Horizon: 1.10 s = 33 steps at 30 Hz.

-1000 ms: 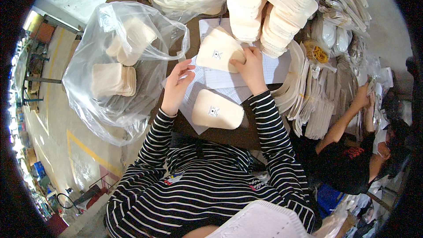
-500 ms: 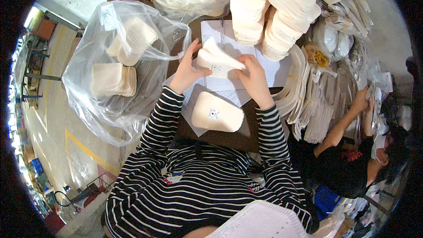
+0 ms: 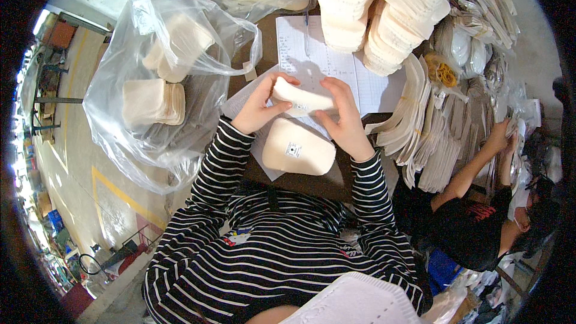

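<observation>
A thin stack of cream pads point(image 3: 305, 101) with a small printed mark is held up between my two hands, curved and seen partly edge-on. My left hand point(image 3: 263, 107) closes around its left end, thumb in front and fingers behind. At the right end, the fingers and thumb of my right hand point(image 3: 343, 117) clasp the edge. Just below, a thicker pile of the same rounded cream pads point(image 3: 299, 150), marked with a printed square on its top piece, lies on the dark table point(image 3: 294, 183).
A clear plastic bag point(image 3: 135, 159) holding pad stacks point(image 3: 147, 103) is at left. An open notebook point(image 3: 375, 90) with a pen point(image 3: 306, 35) lies behind my hands. Tall pad bundles point(image 3: 345, 9) and banded strips point(image 3: 405, 120) crowd the right, near a co-worker's arm point(image 3: 474, 165).
The held pads have gone from fanned and tilted to curved and nearly edge-on. My right fingers have spread wider at their end. My left hand keeps its hold.
</observation>
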Motion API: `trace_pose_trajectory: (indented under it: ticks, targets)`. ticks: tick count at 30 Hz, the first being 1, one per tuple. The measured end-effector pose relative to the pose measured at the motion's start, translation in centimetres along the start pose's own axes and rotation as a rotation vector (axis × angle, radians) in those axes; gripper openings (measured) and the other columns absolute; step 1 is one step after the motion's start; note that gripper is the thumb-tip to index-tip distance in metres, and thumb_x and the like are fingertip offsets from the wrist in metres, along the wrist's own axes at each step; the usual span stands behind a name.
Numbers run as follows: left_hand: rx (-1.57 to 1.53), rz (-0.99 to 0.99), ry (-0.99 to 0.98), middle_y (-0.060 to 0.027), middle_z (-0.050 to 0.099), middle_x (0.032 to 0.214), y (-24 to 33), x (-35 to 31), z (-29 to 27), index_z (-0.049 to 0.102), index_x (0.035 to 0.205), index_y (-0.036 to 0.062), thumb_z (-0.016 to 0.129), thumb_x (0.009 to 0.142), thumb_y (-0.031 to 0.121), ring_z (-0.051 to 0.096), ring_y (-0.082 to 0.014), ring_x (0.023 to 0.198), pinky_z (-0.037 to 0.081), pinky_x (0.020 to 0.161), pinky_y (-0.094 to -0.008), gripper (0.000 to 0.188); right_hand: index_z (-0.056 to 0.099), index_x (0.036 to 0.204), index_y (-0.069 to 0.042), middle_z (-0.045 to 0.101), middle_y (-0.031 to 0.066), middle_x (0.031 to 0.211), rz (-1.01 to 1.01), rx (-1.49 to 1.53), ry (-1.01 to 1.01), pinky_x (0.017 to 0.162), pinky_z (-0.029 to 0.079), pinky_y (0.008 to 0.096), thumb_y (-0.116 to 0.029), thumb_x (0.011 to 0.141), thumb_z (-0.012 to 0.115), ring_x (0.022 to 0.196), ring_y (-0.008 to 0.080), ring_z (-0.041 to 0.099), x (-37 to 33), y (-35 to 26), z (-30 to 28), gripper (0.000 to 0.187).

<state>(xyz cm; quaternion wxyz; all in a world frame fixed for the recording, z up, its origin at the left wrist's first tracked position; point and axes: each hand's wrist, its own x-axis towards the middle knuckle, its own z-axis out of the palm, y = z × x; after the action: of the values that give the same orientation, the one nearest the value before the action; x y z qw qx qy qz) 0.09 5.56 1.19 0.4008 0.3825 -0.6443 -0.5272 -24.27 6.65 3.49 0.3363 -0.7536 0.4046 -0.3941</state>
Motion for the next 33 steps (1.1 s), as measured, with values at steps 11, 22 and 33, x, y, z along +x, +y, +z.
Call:
trace_pose_trajectory:
  ticks: [11,22,33]
  targets:
    - [0.289,0.034,0.256,-0.0108,0.067,0.121,0.6,-1.2,0.4,0.056,0.129,0.0004,0.066,0.089,0.001,0.063,-0.0189,0.113,0.047,0.098,-0.032,0.041,0.048,0.134,0.001,0.054,0.0201,0.129,0.087,-0.032,-0.01,0.103,0.042,0.0382,0.003,0.091,0.058,0.121,0.0351,0.053,-0.3,0.8,0.3,0.044]
    - [0.2,-0.003,0.382,-0.0143,0.065,0.125,0.6,-2.6,0.5,0.058,0.128,-0.0005,0.067,0.09,0.002,0.061,-0.0201,0.117,0.046,0.101,-0.0318,0.039,0.05,0.126,0.002,0.055,0.0218,0.122,0.12,-0.063,-0.017,0.098,0.043,0.0394,0.003,0.091,0.058,0.114,0.035,0.055,-0.3,-0.2,0.0,0.036]
    - [0.42,0.131,0.317,-0.0176,0.059,0.13,2.2,-2.2,1.4,0.055,0.13,0.0039,0.065,0.085,-0.002,0.057,-0.0325,0.121,0.044,0.103,-0.0385,0.046,0.05,0.12,0.002,0.054,0.0207,0.116,0.099,-0.148,0.003,0.097,0.044,0.0405,0.006,0.089,0.057,0.111,0.0379,0.054,-0.5,-0.2,0.1,0.032]
